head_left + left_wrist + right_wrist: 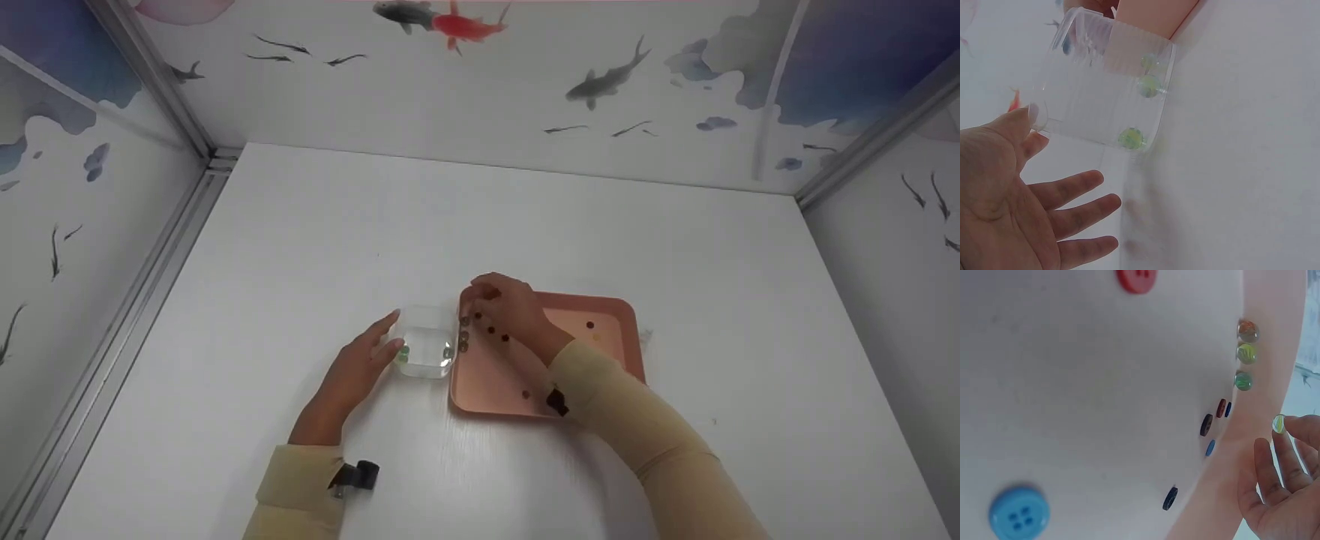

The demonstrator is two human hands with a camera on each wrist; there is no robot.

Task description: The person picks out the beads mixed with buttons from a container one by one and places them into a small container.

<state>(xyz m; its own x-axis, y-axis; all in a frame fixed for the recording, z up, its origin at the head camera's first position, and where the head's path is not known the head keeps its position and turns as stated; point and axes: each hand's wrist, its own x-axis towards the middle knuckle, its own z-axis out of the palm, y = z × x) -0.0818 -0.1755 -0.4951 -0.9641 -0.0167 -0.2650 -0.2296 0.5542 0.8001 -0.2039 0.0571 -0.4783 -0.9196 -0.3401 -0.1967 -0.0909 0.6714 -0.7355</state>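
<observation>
the left hand is beside a clear plastic box, its fingers spread and nearly straight, with the thumb against the box's edge; it does not wrap round the box. the box stands on the white tabletop, just left of a pink tray, and at least 3 greenish marbles show inside it, low down near its base.

the right hand is over the far left corner of the tray. its thumb and a fingertip are closed in a pinch on 1 clear marble with a yellow-green swirl, while the other fingers are loosely bent and hold nothing.

in the tray, 3 more marbles line up along the left wall: 1 orange, 1 yellow-green and 1 green. buttons lie flat about the tray floor, among them a light blue button with 4 holes, a red button and a black button.

both arms wear pale yellow sleeves. the back wall has painted fish on it.
</observation>
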